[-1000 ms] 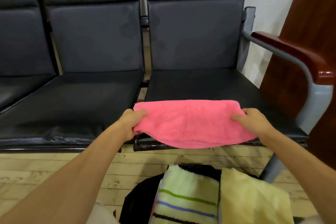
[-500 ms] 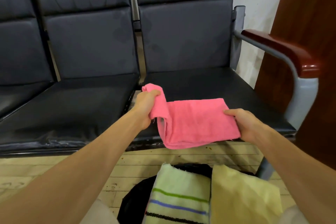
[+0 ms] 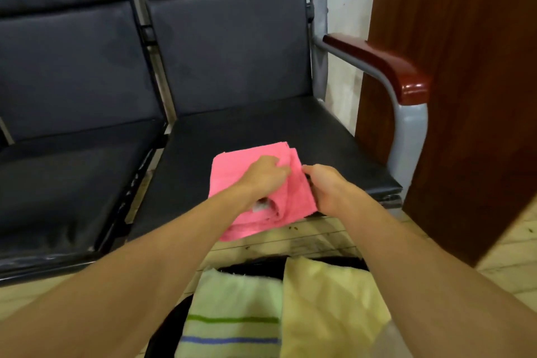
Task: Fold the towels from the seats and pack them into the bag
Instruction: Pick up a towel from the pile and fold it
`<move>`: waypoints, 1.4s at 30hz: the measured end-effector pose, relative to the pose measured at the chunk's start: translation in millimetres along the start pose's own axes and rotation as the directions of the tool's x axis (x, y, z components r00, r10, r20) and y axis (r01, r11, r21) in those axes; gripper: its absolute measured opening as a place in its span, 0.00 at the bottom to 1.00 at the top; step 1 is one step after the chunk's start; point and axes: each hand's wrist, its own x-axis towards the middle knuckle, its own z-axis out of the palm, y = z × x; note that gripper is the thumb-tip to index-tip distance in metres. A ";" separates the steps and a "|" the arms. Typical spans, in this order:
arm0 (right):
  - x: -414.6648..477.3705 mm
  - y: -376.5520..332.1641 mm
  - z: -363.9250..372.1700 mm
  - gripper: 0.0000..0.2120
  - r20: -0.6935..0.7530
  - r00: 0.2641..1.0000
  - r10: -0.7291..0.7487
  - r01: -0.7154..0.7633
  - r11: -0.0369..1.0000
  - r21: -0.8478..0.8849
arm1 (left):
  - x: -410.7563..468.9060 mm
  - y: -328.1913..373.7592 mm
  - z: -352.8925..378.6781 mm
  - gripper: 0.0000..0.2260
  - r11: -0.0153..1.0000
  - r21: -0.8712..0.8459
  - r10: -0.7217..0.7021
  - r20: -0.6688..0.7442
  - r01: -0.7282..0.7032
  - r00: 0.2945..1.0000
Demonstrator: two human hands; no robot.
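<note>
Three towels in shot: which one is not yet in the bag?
The pink towel, folded on the seat under both hands. The striped towel and the plain yellow towel already sit in the black bag.

Left hand [image 3: 266, 176] and right hand [image 3: 327, 186], fingers curled

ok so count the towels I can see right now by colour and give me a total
Pink towel, on the seat under both hands: 1
Striped pale green towel, in the bag: 1
Plain pale yellow towel, in the bag: 1
Total: 3
</note>
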 end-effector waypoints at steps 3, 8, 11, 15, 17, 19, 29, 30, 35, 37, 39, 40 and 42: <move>3.8 -0.8 1.8 0.15 -0.028 1.000 0.004 -0.003 1.000 0.005 | -6.2 0.6 -2.4 0.11 0.998 -0.063 0.015 0.105 -0.009 0.994; 5.4 -0.3 5.2 0.24 -0.116 0.992 -0.045 0.018 0.973 -0.229 | -35.0 -10.3 -19.9 0.09 0.956 -0.289 0.032 0.249 0.043 0.968; -0.6 0.7 13.0 0.21 -0.097 0.983 -0.157 0.110 0.920 -0.375 | -50.7 -24.7 -27.2 0.13 0.910 -0.413 0.064 0.169 0.012 0.983; -11.3 4.7 30.9 0.06 0.073 0.868 -0.491 0.383 0.569 -0.728 | -61.7 -48.9 -39.5 0.16 0.831 -0.556 -0.052 -0.058 0.011 0.997; -16.9 6.5 40.1 0.03 0.158 0.830 -0.535 0.428 0.429 -0.795 | -65.5 -57.6 -47.6 0.16 0.790 -0.613 -0.150 -0.149 0.027 0.977; -20.1 7.8 46.3 0.05 0.198 0.807 -0.557 0.424 0.313 -0.850 | -69.0 -63.7 -52.2 0.15 0.730 -0.682 -0.233 -0.189 0.044 0.954; -68.9 -8.1 78.6 0.10 0.306 0.717 -0.627 0.645 0.430 -0.632 | -88.8 -84.5 -48.1 0.06 0.506 -0.844 -0.545 -0.153 0.178 0.825; -74.5 -9.8 82.2 0.10 0.298 0.738 -0.606 0.652 0.524 -0.548 | -93.6 -85.2 -47.5 0.07 0.475 -0.856 -0.570 -0.122 0.205 0.813; -89.4 -9.2 89.1 0.10 0.325 0.864 -0.385 0.459 0.868 -0.189 | -107.2 -83.6 -38.9 0.15 0.188 -0.921 -0.360 0.258 0.340 0.897; -94.2 -5.3 85.8 0.08 0.324 0.896 -0.303 0.344 0.936 -0.076 | -106.9 -86.4 -37.7 0.19 0.141 -0.920 -0.248 0.325 0.366 0.912; -98.2 0.9 80.7 0.08 0.304 0.917 -0.257 0.287 0.956 -0.057 | -112.1 -87.1 -37.4 0.16 0.185 -0.909 -0.199 0.338 0.373 0.920; -99.1 4.3 77.2 0.08 0.260 0.935 -0.241 0.269 0.960 -0.079 | -115.3 -86.7 -37.7 0.14 0.209 -0.905 -0.178 0.337 0.370 0.925; -100.5 12.7 68.3 0.10 0.128 0.963 -0.235 0.255 0.952 -0.170 | -117.9 -92.0 -36.6 0.09 0.304 -0.889 -0.169 0.303 0.342 0.938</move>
